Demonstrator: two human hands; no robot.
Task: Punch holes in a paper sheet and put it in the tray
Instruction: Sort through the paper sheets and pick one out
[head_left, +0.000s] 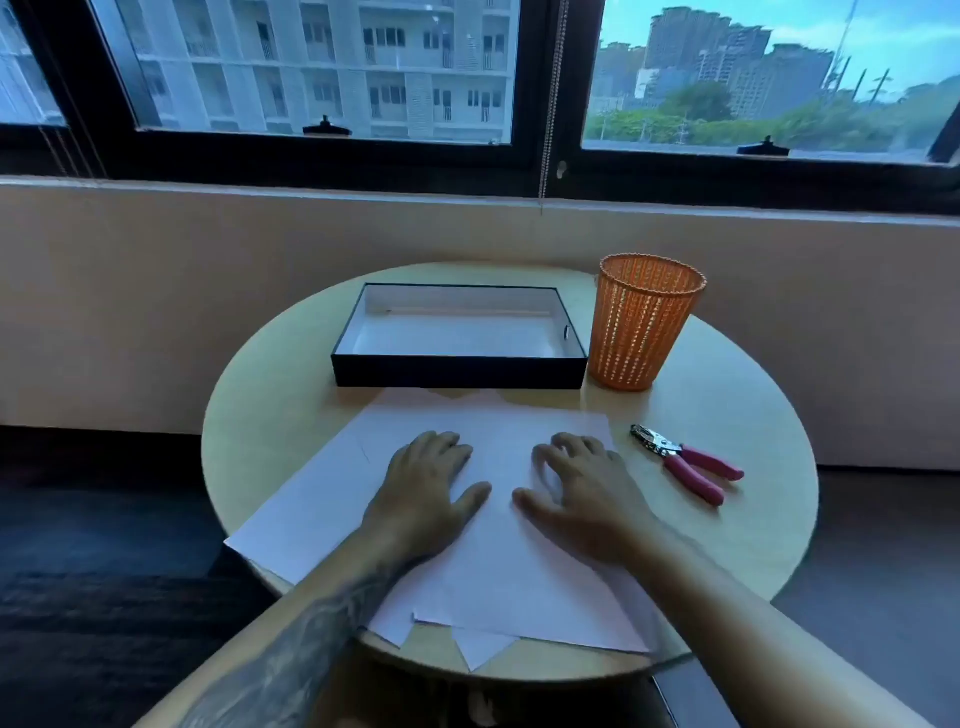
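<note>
A loose stack of white paper sheets (498, 561) lies fanned across the near half of the round table. My left hand (426, 488) and my right hand (582, 493) both rest flat on the top sheet, palms down, fingers spread, holding nothing. A hole punch with pink handles (685, 460) lies on the table to the right of the paper, a short way from my right hand. The tray (457, 373), a black box with a white inside, stands just beyond the paper; nothing shows inside it.
The round wooden table (753, 415) stands against a low wall under a window. An orange mesh basket (644, 322) stands upright next to the tray's right end. Some sheets overhang the table's near and left edges. Dark floor surrounds the table.
</note>
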